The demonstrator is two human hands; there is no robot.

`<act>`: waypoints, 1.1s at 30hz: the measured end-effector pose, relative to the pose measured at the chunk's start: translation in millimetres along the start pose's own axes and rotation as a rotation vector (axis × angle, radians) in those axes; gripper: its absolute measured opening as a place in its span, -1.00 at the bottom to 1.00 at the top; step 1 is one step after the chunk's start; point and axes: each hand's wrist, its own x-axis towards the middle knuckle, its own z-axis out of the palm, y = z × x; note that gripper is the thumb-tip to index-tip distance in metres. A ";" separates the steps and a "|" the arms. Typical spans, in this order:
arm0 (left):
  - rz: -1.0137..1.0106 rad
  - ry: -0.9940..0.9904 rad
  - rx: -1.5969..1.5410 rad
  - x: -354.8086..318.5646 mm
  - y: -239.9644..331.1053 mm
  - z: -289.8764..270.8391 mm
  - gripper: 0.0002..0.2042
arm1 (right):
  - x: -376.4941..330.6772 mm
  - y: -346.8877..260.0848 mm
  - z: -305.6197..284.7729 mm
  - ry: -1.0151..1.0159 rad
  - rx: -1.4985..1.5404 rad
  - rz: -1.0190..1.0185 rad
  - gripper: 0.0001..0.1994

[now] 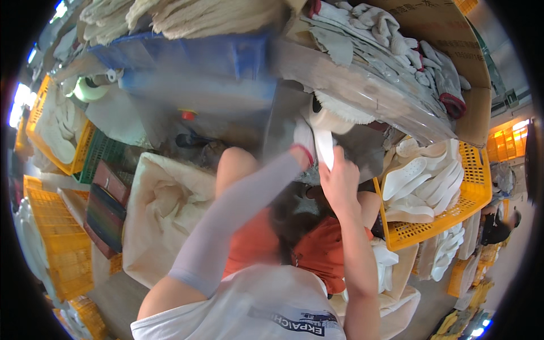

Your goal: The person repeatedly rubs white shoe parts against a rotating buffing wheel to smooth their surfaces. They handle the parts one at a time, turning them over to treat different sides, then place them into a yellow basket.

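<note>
A slim white piece shaped like a shoe insole [324,148] stands up between my hands at the front of a pale round wheel [327,120]. Its upper end meets the wheel or lies just in front of it; I cannot tell which. My right hand [339,178], bare, grips the lower end with closed fingers. My left hand [304,139] wears a whitish glove with a red cuff and presses against the left side of the piece. Its fingertips are partly hidden. White bristly fringe [343,109] lies along the wheel.
A yellow crate [481,184] heaped with white insoles stands at my right. Above it, a cardboard box [479,113] holds grey gloves. A cloth-lined container [141,226] sits at my left. Blue bin [198,59] ahead; more yellow crates [59,243] far left.
</note>
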 end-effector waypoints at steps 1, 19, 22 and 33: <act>0.234 -0.145 0.210 -22.0 -13.1 10.8 -0.47 | -9.9 -7.3 -12.8 -0.084 -0.087 -0.007 -0.70; 0.238 0.032 0.635 1.0 -40.6 -49.5 -0.66 | 34.6 39.1 94.6 0.343 0.181 0.180 -0.79; 0.199 -0.102 0.818 4.4 -23.3 -31.6 -0.69 | 35.8 40.3 94.6 0.337 0.293 0.183 -0.63; 0.353 0.056 1.116 -100.8 7.6 20.1 -0.52 | -18.7 77.5 41.7 -0.118 0.974 0.451 -0.54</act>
